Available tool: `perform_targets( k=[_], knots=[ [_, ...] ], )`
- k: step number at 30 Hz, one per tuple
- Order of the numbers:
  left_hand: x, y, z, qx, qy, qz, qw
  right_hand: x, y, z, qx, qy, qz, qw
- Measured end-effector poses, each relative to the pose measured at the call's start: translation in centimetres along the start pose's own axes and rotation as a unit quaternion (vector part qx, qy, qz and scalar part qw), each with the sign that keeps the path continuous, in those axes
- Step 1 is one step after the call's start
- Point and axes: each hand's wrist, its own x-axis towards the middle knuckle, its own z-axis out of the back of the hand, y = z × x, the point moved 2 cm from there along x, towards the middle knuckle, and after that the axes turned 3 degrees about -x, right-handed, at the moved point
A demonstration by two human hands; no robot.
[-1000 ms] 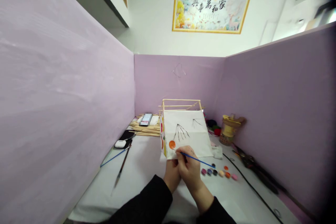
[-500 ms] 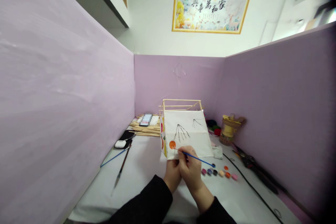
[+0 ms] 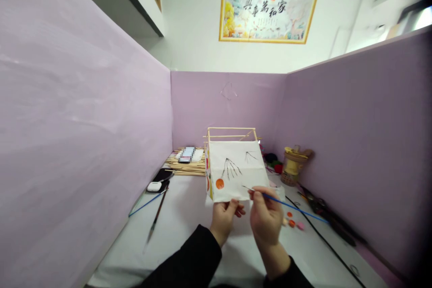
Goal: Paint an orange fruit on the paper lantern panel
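A white cover is spread over the surface point(image 3: 189, 209). Far left on it lies a heap of thin sticks point(image 3: 185, 169). Nearer, along the left side, are a flat black item point(image 3: 163, 174) with a white case point(image 3: 154, 186) at its near edge, a slim blue brush point(image 3: 146, 203) and a dark-handled brush point(image 3: 159, 209). Far right stands a yellow-brown container point(image 3: 290, 168), with a red ball point(image 3: 278, 168) to its left. Nearer on the right are small orange point(image 3: 292, 223) and pink point(image 3: 300, 226) pots, a black cord point(image 3: 317, 232) and a dark-handled tool point(image 3: 340, 230).
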Motion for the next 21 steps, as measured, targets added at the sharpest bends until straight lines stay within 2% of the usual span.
perform_targets(
  k=[2,5,7,10,11,16,21],
  knots=[
    [0.1,0.2,0.1,-0.002,-0.020,0.013,1.000,1.6,-0.1,2.2,0.027,-0.048,0.016,0.998],
    [0.1,0.1,0.1,-0.005,-0.022,0.014,1.000,3.9,-1.4,6.2,-0.034,-0.103,0.024,0.994],
    [0.2,0.1,0.2,0.000,-0.017,0.011,1.000,4.9,-3.1,8.8,-0.116,-0.088,-0.038,0.989],
    [0.3,0.2,0.5,0.017,-0.013,0.007,1.000,5.4,-6.0,11.8,-0.210,-0.039,-0.152,0.965],
    [0.4,0.3,0.6,0.022,-0.014,0.003,1.000,5.4,-6.7,12.5,-0.225,-0.024,-0.161,0.961],
    [0.5,0.4,0.9,0.036,-0.010,-0.003,0.999,5.6,-8.2,13.8,-0.336,0.067,-0.118,0.932],
    [0.3,0.3,0.9,0.062,0.001,-0.008,0.998,5.9,-8.7,15.1,-0.402,0.009,-0.141,0.904]
  ],
)
